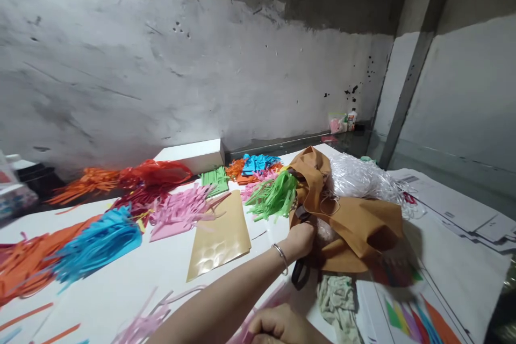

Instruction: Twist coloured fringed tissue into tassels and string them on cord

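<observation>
My left hand (300,240), with a silver bangle at the wrist, reaches forward with fingers closed at the edge of a brown cloth item (358,226). The cloth lies crumpled, with dark straps and a dark buckle-like piece near the fingers. Clear plastic shows beside that hand. My right hand (282,325) is low at the bottom edge, fingers curled and closed; what they hold, if anything, is hidden. Beside and under it run pink strips (258,322). A bright green fringed bundle (278,196) lies against the cloth's left side.
Orange (36,255), blue (100,242) and pink (181,209) fringed bundles lie left. A gold envelope-like sheet (221,231) is mid-table. Behind stand a white box (193,155) and wall. White shiny strands (363,180), a pale crumpled cloth (341,301) and printed cardboard (455,199) lie right.
</observation>
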`<state>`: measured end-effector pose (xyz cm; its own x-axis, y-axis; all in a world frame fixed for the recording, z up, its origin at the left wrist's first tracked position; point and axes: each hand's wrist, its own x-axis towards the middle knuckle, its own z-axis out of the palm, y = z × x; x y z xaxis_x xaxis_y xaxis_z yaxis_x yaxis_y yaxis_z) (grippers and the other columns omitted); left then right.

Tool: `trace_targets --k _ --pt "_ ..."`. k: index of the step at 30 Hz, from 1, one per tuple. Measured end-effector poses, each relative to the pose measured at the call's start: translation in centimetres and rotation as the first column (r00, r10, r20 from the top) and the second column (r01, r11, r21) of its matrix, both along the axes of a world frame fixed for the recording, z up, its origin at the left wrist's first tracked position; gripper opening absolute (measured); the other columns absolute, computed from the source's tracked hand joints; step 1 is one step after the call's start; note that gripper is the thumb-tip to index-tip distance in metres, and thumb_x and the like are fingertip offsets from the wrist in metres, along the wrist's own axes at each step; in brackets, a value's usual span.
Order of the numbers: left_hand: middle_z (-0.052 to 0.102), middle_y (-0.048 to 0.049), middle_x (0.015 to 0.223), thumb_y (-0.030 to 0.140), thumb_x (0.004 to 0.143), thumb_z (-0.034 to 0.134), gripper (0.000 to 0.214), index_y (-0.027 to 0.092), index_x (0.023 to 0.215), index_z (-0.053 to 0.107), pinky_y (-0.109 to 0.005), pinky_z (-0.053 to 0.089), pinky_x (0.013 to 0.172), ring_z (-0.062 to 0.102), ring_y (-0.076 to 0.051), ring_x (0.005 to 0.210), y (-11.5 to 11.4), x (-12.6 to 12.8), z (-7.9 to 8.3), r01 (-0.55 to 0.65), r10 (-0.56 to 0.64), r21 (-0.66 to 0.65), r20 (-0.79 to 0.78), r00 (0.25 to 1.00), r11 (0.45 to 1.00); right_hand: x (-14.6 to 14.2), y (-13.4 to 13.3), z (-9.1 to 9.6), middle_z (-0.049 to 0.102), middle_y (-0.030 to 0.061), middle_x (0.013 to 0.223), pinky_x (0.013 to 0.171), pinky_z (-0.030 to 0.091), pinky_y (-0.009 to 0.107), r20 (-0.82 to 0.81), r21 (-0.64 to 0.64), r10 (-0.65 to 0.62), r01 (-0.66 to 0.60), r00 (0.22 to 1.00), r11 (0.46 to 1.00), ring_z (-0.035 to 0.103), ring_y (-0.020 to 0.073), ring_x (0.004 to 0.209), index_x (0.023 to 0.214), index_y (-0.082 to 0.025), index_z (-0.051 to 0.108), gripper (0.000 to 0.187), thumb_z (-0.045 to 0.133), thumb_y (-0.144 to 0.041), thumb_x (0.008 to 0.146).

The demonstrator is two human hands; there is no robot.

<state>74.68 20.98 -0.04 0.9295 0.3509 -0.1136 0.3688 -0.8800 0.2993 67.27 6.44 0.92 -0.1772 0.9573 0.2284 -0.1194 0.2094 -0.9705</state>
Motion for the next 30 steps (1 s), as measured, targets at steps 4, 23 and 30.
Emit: trace_targets --k 4,23,30 --pt "0.065 -0.0096 0.124 0.032 0.098 0.064 0.028 0.016 0.121 0.064 -0.047 0.056 0.093 0.066 -0.025 0.108 0.4 -0.2 0.3 -0.008 0.007 -0.020 -0.013 1.000 1.000 -0.1 0.1 -0.1 0.059 0.0028 0.073 0.057 0.038 0.020 0.032 0.032 -0.018 0.017 0.999 0.999 0.052 0.0106 0.065 0.084 -0.013 0.068 0.062 0.059 -0.074 0.086" --pt "0.056 0.0030 0.067 0.050 0.068 0.086 0.046 0.014 0.084 0.063 -0.023 0.043 0.061 0.052 -0.009 0.059 -0.4 -11.2 3.2 0.153 0.551 -0.923 0.337 0.763 0.353 0.9 0.3 -0.5 0.050 -0.0023 0.067 0.062 0.036 0.024 -0.017 0.110 -0.480 0.479 0.877 0.871 0.047 0.0117 0.063 0.082 -0.017 0.056 0.049 0.046 -0.062 0.099" --pt "0.055 0.0016 0.062 0.043 0.060 0.096 0.047 0.012 0.074 0.064 -0.018 0.037 0.051 0.046 -0.006 0.052 -4.1 -24.4 3.5 0.188 0.743 -0.982 0.143 0.653 0.024 -1.0 -0.3 -1.7 0.056 -0.0003 0.071 0.066 0.039 0.026 0.260 0.175 -0.493 0.462 0.830 0.869 0.055 0.0148 0.069 0.083 -0.019 0.059 0.046 0.039 -0.055 0.104"
